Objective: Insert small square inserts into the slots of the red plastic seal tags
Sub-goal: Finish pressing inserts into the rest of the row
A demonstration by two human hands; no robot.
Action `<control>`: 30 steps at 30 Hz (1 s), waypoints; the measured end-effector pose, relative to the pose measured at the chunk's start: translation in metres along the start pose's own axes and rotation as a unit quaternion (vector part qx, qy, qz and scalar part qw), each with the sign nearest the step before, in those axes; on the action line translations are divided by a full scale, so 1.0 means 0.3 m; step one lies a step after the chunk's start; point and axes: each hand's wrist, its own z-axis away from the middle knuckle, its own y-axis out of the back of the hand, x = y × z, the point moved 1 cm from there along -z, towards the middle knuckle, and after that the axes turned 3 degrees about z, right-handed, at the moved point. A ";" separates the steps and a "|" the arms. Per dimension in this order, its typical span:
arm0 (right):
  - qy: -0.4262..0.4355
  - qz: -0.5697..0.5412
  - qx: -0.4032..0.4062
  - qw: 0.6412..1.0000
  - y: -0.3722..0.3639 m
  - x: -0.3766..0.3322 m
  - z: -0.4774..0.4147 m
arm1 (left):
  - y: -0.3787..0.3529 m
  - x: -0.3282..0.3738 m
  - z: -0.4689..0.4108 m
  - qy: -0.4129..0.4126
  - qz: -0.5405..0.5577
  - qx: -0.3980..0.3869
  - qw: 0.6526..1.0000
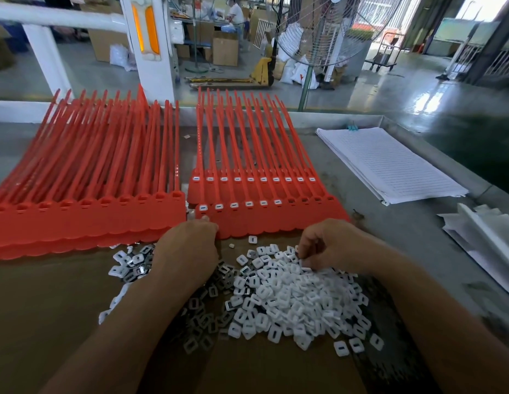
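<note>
Tags [276,220] sit ahead on the bench [389,223]: back row fully fitted, front row six filled, about four slots empty, and the left batch [91,220] untouched. My left hand [187,245] grips the front row's edge; my right hand [330,245] pinches among the loose inserts [290,297]. I read no writing.

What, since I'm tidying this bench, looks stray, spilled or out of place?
Minor strays only. One white insert and a smaller piece lie apart from the pile of inserts, beside the front tag strip. Another small white piece lies far back between the strap bundles. Nothing looks damaged.
</note>
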 end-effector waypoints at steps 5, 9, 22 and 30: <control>0.009 -0.028 0.026 0.999 0.018 -0.005 0.006 | 0.000 -0.001 0.000 -0.002 0.000 0.002 1.000; 0.015 -0.093 0.061 0.994 0.033 0.001 -0.004 | 0.000 -0.001 -0.002 -0.005 -0.001 0.003 1.000; -0.042 -0.101 0.191 0.976 0.065 0.055 -0.191 | -0.005 0.000 -0.004 0.010 0.003 0.002 1.000; -0.081 -0.074 0.224 0.968 0.066 0.060 -0.277 | -0.005 -0.001 -0.002 0.002 -0.003 0.006 1.000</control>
